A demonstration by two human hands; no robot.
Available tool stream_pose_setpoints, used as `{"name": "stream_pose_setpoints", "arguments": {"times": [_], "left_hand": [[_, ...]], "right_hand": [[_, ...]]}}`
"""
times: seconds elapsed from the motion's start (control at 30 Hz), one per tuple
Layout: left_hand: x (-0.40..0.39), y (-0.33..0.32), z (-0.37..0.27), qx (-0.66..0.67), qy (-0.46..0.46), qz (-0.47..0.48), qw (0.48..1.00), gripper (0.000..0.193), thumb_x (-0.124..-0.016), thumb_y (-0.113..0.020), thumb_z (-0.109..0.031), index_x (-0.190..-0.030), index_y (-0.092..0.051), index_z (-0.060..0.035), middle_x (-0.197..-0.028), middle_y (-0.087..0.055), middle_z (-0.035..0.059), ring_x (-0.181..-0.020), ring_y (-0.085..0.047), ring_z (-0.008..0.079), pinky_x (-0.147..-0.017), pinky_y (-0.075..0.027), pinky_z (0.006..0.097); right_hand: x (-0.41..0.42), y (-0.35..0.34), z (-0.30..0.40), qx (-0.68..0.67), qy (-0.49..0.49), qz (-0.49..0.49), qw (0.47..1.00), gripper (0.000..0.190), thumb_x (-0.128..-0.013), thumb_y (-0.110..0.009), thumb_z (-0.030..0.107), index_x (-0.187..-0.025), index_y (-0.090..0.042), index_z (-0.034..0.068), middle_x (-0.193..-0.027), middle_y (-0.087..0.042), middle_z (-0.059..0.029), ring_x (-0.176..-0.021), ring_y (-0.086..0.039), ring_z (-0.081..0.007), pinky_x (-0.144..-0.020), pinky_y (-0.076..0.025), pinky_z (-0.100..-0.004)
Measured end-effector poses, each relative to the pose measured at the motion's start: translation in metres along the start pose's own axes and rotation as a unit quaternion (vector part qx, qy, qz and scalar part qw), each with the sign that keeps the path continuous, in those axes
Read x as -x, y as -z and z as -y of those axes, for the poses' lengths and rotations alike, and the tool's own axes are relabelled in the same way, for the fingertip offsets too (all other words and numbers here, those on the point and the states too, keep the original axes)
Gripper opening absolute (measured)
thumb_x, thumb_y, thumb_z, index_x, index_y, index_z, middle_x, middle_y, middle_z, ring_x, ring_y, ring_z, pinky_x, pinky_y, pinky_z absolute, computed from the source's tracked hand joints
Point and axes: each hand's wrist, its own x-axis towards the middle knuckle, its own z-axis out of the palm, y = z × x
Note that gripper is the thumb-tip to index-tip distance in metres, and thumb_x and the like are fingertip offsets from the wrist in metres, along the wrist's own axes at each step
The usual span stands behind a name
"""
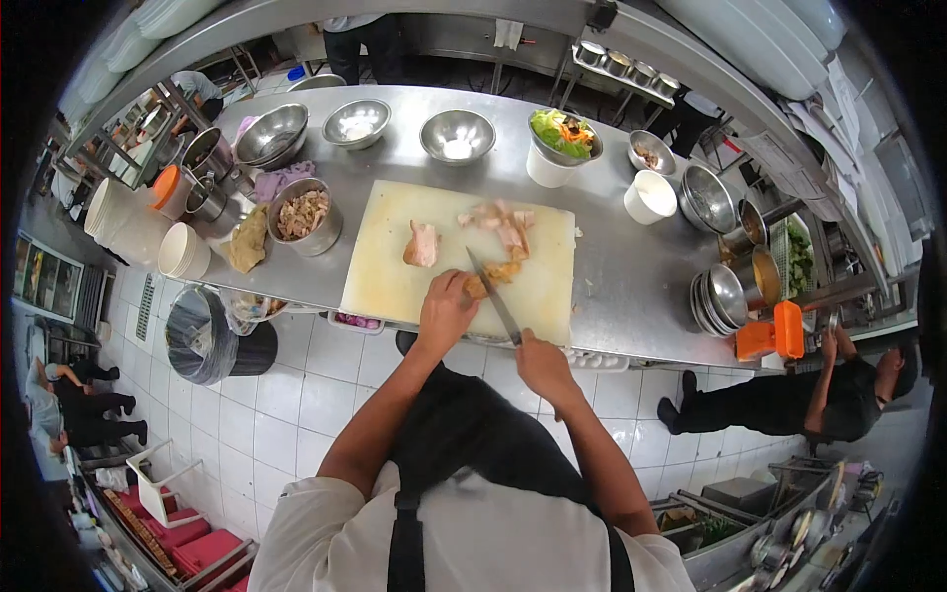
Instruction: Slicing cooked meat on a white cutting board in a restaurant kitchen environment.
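My right hand (546, 366) grips the handle of a kitchen knife (501, 305), its blade angled up and left over a pale cutting board (377, 277). Beside the blade, my left hand (446, 307) holds a browned piece of meat (476, 286) with the fingertips. More browned pieces (506, 272) lie just right of the blade. Sliced pale meat (510, 229) is spread over the board's upper right part. A separate chunk of cooked meat (422, 245) rests on the board above my left hand.
A steel pot of chopped meat (303, 213) stands left of the board. Steel bowls (457, 138) line the far side, one with salad (564, 135). A folded tan cloth (249, 238) lies at left. Orange containers (789, 330) and a co-worker (784, 399) are at right.
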Motion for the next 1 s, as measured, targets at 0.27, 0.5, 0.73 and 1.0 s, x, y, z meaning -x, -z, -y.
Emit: {"name": "stream_pose_setpoints", "arguments": {"times": [0.27,0.5,0.73,1.0], "left_hand": [[-0.002,0.002,-0.004,0.074,0.050,0.006,0.996,0.045,-0.078,-0.079,-0.008,-0.120,-0.067,0.0021,-0.124,-0.066,0.0194,-0.113,-0.065,0.0383,-0.099,-0.054,0.0430],[-0.002,-0.006,0.001,0.055,0.038,-0.016,0.998,0.040,-0.078,-0.079,-0.006,-0.116,-0.068,0.0018,-0.120,-0.069,0.0180,-0.110,-0.067,0.0370,-0.096,-0.056,0.0417],[-0.004,-0.005,0.000,0.046,0.027,-0.009,0.999,0.038,-0.076,-0.079,-0.006,-0.112,-0.069,0.0017,-0.117,-0.070,0.0179,-0.108,-0.068,0.0369,-0.095,-0.056,0.0425],[-0.009,-0.006,0.008,0.032,0.001,-0.001,0.999,0.034,-0.074,-0.079,-0.007,-0.106,-0.071,0.0003,-0.110,-0.071,0.0166,-0.104,-0.068,0.0355,-0.092,-0.057,0.0414]], "right_hand": [[0.013,0.022,0.028,0.013,-0.004,-0.031,0.999,0.016,-0.098,-0.053,0.013,-0.103,-0.052,-0.002,-0.079,-0.070,-0.0271,-0.072,-0.070,-0.0450,-0.066,-0.055,-0.0562],[0.029,0.025,0.034,0.019,-0.018,0.008,1.000,0.021,-0.091,-0.052,0.004,-0.109,-0.057,-0.006,-0.080,-0.071,-0.0277,-0.075,-0.073,-0.0441,-0.069,-0.059,-0.0537],[0.036,0.026,0.034,0.031,-0.023,0.034,0.999,0.026,-0.091,-0.053,0.005,-0.112,-0.057,-0.010,-0.083,-0.072,-0.0294,-0.076,-0.073,-0.0449,-0.070,-0.059,-0.0528],[0.006,0.024,0.043,0.027,-0.027,0.036,0.999,0.018,-0.091,-0.051,0.003,-0.105,-0.058,-0.006,-0.084,-0.072,-0.0304,-0.079,-0.074,-0.0453,-0.073,-0.059,-0.0544]]}}
